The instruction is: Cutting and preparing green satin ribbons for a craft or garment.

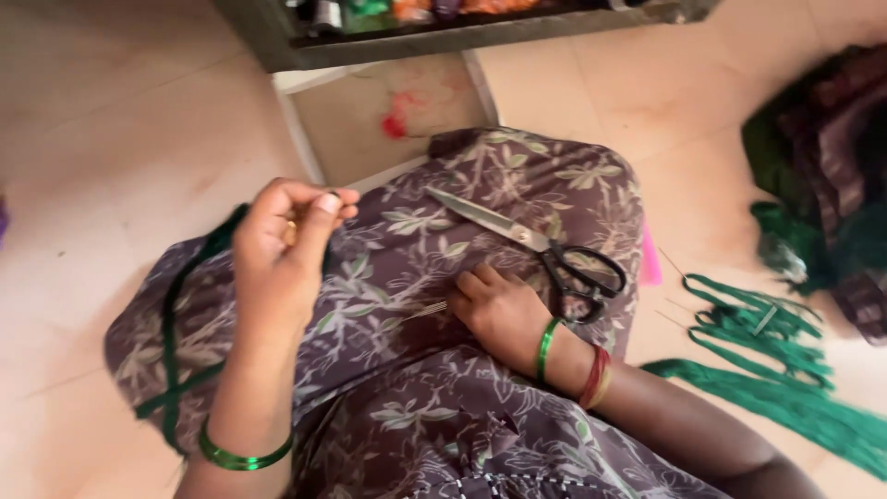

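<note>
The green thread (176,342) runs from our left hand (277,254) down over the left side of the lap, where it loops and crosses itself on the floral fabric (407,277). Our left hand is raised above the lap, its fingers pinched closed on the upper end of that thread; a small gold-coloured item sits in the pinch, too small to identify. Our right hand (499,310) rests on the fabric near the centre of the lap, fingers curled down around a thin pale needle-like piece (427,310) that lies on the cloth; we cannot tell whether it is gripped or only touched.

The scissors (531,245) lie closed on the fabric just beyond the right hand, blades pointing far-left, black handles at the right; neither hand touches them.

On the floor (111,139) to the right, green thread bundles (767,360) lie spread out, with a darker heap of cloth (832,176) further away.

We judge the work to be at an early or middle stage: one length is in hand and a good stock of bundles lies untouched.
</note>
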